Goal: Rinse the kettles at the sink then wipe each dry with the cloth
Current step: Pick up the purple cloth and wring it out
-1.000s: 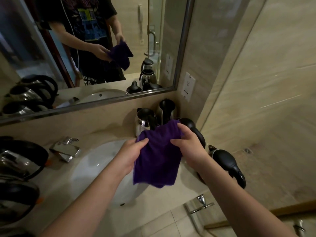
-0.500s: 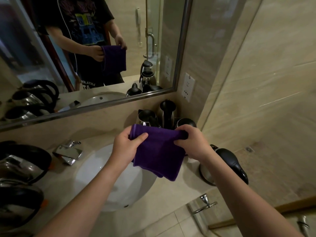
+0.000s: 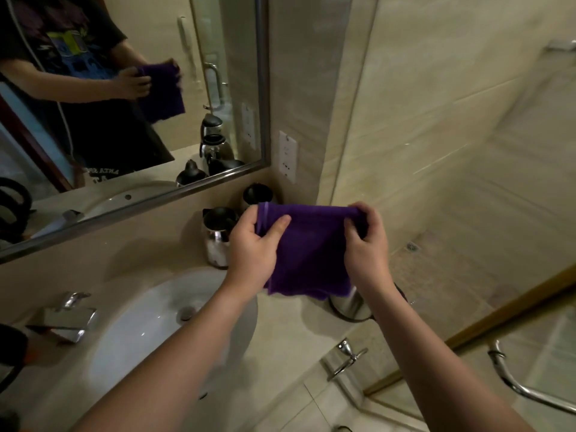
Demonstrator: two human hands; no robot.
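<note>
A purple cloth (image 3: 308,254) hangs stretched between both hands above the counter's right end. My left hand (image 3: 254,247) pinches its top left corner and my right hand (image 3: 367,244) pinches its top right corner. Behind the cloth, a steel kettle (image 3: 216,235) with a black rim stands against the wall, and a second kettle (image 3: 257,194) with a black lid stands in the corner. Below the cloth a third kettle (image 3: 350,305) is mostly hidden. The white sink (image 3: 162,332) lies to the left, with the chrome tap (image 3: 67,319) beside it.
A mirror (image 3: 124,120) spans the wall above the counter. A wall socket (image 3: 287,155) sits right of it. A glass shower partition (image 3: 436,182) closes off the right side. A dark kettle (image 3: 9,357) shows at the left edge. A towel hook (image 3: 347,357) sticks out below the counter.
Both hands have spread apart, pulling the cloth's top edge straight and wide. The view has shifted to the right, so the left-side kettles have nearly left the frame.
</note>
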